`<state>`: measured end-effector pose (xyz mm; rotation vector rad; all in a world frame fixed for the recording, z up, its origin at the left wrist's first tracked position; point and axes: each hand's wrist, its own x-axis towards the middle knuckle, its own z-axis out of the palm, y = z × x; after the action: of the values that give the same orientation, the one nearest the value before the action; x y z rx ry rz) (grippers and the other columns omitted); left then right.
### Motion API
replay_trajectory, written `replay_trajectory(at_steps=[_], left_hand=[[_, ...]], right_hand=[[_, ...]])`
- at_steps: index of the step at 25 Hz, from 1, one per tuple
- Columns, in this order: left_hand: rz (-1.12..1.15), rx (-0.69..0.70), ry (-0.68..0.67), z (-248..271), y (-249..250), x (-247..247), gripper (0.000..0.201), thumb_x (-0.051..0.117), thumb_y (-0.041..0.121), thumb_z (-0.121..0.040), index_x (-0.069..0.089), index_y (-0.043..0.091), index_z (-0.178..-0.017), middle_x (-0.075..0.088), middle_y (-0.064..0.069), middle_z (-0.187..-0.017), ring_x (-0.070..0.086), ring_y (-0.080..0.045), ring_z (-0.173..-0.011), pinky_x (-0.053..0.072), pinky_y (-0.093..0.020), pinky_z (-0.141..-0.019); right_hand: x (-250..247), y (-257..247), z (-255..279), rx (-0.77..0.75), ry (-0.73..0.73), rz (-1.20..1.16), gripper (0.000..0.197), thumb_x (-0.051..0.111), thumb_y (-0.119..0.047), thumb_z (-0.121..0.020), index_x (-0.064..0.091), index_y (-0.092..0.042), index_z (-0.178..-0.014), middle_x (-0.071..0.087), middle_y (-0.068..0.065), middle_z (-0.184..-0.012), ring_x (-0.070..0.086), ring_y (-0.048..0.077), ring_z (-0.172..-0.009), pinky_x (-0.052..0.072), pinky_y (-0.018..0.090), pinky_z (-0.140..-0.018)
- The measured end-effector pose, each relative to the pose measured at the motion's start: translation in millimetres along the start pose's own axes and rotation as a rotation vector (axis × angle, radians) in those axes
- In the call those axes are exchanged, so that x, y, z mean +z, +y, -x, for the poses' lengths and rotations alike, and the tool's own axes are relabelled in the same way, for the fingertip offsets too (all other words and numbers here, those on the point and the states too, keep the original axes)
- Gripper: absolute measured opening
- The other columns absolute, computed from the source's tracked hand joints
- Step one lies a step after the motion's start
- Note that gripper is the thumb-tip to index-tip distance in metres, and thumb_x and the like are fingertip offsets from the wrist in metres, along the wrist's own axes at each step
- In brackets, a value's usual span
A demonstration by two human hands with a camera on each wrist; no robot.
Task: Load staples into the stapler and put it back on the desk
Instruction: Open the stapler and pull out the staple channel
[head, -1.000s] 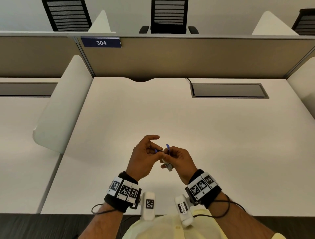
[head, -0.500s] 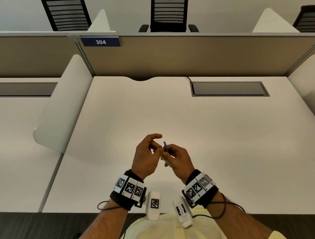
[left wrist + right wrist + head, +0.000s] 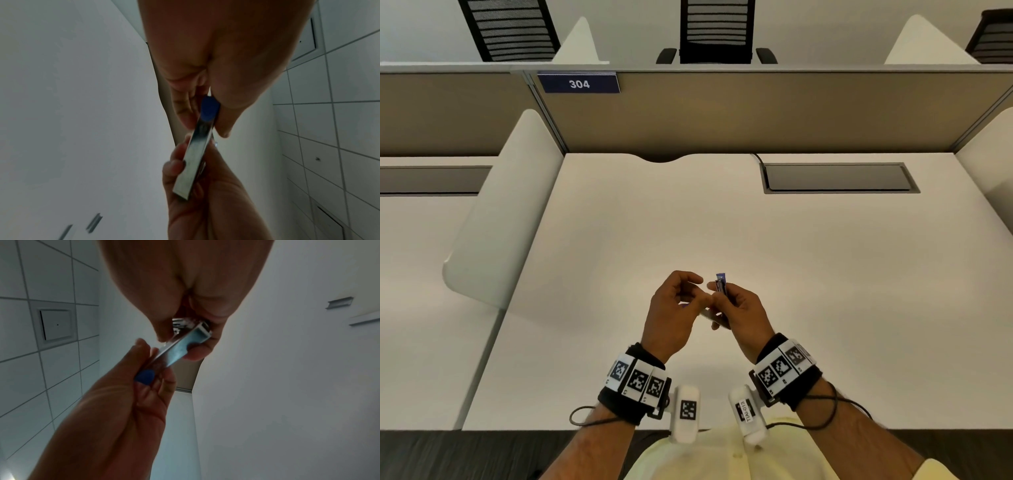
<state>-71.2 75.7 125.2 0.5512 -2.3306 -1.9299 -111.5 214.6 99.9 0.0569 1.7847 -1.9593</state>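
Your right hand grasps the stapler body; your left hand pinches its blue-capped end, both held in the air above the near part of the worktop. Loading looks under way: whether staples sit in the metal channel cannot be told, and the set-down remains. Bare surface lies all round; the near edge, the side dividers and the recessed cable tray stand well apart

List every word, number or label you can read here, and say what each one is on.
"304": white digits on the blue sign fixed to the partition.
"TIAI-013": label on the right wrist camera.
The black-and-white square markers on both wristbands are coded patterns, not text; the small characters under them are too small to read.
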Motion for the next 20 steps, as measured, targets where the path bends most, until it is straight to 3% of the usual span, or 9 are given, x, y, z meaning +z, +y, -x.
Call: replay_trajectory(at_steps=[4, 8, 12, 15, 17, 20], left_hand=[[0.049, -0.068, -0.095, 4.3, -3.4, -4.9, 0.026, 0.075, 0.003, -0.083, 0.066, 0.016, -0.104, 0.068, -0.003, -0.087, 0.067, -0.006, -0.068, 0.057, -0.019, -0.062], [0.112, -0.217, -0.139, 2.6, -10.1, -2.2, 0.028, 0.066, 0.014, -0.093, 0.063, 0.021, -0.12, 0.069, -0.001, -0.11, 0.071, -0.015, -0.088, 0.06, -0.026, -0.07], [0.203, -0.336, -0.317, 4.8, -17.9, 6.6, 0.038, 0.059, 0.02, -0.099, 0.054, 0.022, -0.136, 0.075, -0.006, -0.115, 0.075, -0.022, -0.099, 0.061, -0.034, -0.081], [0.208, -0.274, -0.302, 7.3, -21.6, 10.1, 0.04, 0.054, 0.007, -0.099, 0.057, 0.018, -0.138, 0.077, -0.018, -0.106, 0.077, -0.028, -0.09, 0.062, -0.029, -0.075], [0.207, -0.253, -0.251, 7.4, -20.3, 9.2, 0.039, 0.058, 0.003, -0.096, 0.06, 0.015, -0.133, 0.077, -0.02, -0.098, 0.076, -0.025, -0.075, 0.061, -0.026, -0.066], [0.264, -0.247, -0.187, 5.5, -20.4, 3.6, 0.035, 0.062, 0.002, -0.093, 0.065, 0.019, -0.124, 0.077, -0.019, -0.093, 0.071, -0.02, -0.065, 0.059, -0.027, -0.061]], right_hand=[[-13.9, -1.0, -9.3, 0.109, 0.089, -0.076, 0.025, 0.05, -0.026, -0.099, 0.06, -0.013, -0.118, 0.072, 0.014, -0.096, 0.063, 0.025, -0.07, 0.056, 0.042, -0.059], [-11.1, -3.9, -9.5, 0.21, 0.061, -0.268, 0.018, 0.048, -0.026, -0.101, 0.05, -0.009, -0.104, 0.073, 0.017, -0.091, 0.057, 0.021, -0.058, 0.046, 0.03, -0.048], [1.3, 1.9, -6.5, 0.265, 0.038, -0.266, 0.013, 0.06, -0.023, -0.094, 0.063, -0.013, -0.086, 0.063, 0.007, -0.076, 0.061, 0.026, -0.071, 0.051, 0.034, -0.062], [5.4, 2.8, -8.8, 0.208, 0.079, -0.061, 0.011, 0.069, -0.026, -0.087, 0.073, -0.019, -0.08, 0.066, 0.0, -0.069, 0.062, 0.024, -0.072, 0.052, 0.037, -0.064], [6.8, -0.3, -11.3, 0.121, 0.103, 0.033, 0.006, 0.074, -0.023, -0.082, 0.076, -0.022, -0.088, 0.07, 0.002, -0.069, 0.064, 0.024, -0.068, 0.054, 0.037, -0.062], [5.2, -3.0, -11.5, -0.074, 0.128, 0.275, 0.019, 0.076, -0.021, -0.079, 0.074, -0.028, -0.097, 0.073, -0.002, -0.079, 0.065, 0.015, -0.065, 0.058, 0.035, -0.063]])
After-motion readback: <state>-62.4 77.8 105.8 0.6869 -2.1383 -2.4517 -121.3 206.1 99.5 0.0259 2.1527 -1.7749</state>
